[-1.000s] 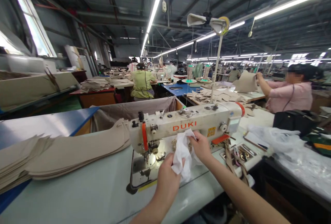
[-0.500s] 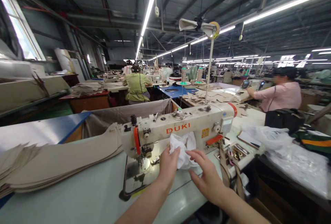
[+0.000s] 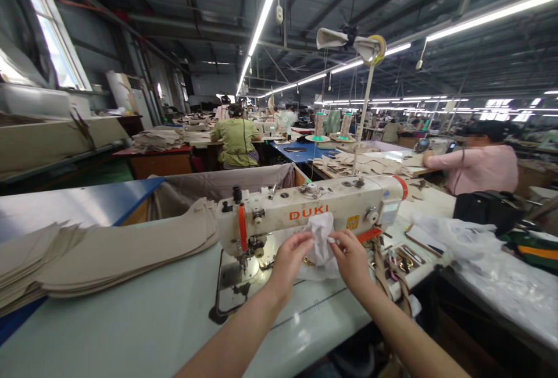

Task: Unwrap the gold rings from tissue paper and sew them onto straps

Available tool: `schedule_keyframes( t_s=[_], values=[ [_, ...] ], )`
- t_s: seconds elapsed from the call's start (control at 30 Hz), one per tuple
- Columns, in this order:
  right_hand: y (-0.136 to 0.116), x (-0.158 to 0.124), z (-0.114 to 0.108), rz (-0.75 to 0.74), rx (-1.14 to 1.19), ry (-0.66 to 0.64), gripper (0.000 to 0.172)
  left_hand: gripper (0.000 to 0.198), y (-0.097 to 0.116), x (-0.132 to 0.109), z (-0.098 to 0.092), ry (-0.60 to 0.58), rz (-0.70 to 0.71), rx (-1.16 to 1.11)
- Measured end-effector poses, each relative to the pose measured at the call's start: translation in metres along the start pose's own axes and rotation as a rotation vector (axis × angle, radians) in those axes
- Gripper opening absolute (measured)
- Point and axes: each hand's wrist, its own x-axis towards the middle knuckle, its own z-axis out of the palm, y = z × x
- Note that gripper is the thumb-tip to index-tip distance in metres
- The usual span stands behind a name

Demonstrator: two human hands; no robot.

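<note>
A crumpled white plastic bag (image 3: 322, 241) stands on the machine bed in front of the sewing machine (image 3: 283, 215) marked DUKI. My left hand (image 3: 288, 259) pinches the bag's left side, thumb against fingers. On the other side, my right hand (image 3: 351, 257) pinches the bag's upper right edge. Small gold-coloured pieces (image 3: 307, 261) show low on the bag beside my left fingers; their kind cannot be made out. The needle area (image 3: 244, 264) of the machine lies left of both hands.
Stacked beige cut panels (image 3: 126, 250) lie on the left. To the right are a parts tray (image 3: 405, 259), hanging beige straps (image 3: 381, 267) and a large clear plastic bag (image 3: 492, 273). Thread cones (image 3: 319, 125) stand behind the machine. Co-workers sit farther back, one in pink (image 3: 483, 166).
My right hand, open and apart from the bag before, has closed on its edge. My left hand has shifted its hold, and the gold-coloured pieces have come into sight. The view has shifted slightly.
</note>
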Motion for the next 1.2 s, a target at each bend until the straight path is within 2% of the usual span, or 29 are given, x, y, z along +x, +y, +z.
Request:
schedule_keyframes(
  t_s=[0.13,0.23,0.37,0.5,0.63,0.87,1.2],
  values=[
    [0.0,0.004,0.005,0.093,0.178,0.045,0.019,0.022,-0.014,0.002,-0.019,0.057,0.07,0.239],
    [-0.001,0.002,0.009,0.189,0.319,0.075,0.02,0.026,-0.028,-0.002,-0.031,0.058,0.216,0.557],
    [-0.004,0.001,0.013,0.359,0.548,0.116,0.025,0.035,-0.043,-0.014,-0.039,-0.053,0.402,1.043],
    [-0.014,0.003,0.013,0.478,0.713,0.109,0.032,0.036,-0.054,-0.025,-0.041,-0.156,0.425,1.312],
    [-0.027,0.001,0.011,0.522,0.767,0.101,0.034,0.035,-0.063,-0.028,-0.044,-0.194,0.433,1.363],
    [-0.035,-0.001,0.008,0.446,0.727,0.089,0.03,0.034,-0.072,-0.03,-0.045,-0.224,0.442,1.382],
    [-0.044,-0.005,0.001,0.45,0.765,0.036,0.029,0.031,-0.077,-0.033,-0.046,-0.234,0.456,1.389]
  ],
)
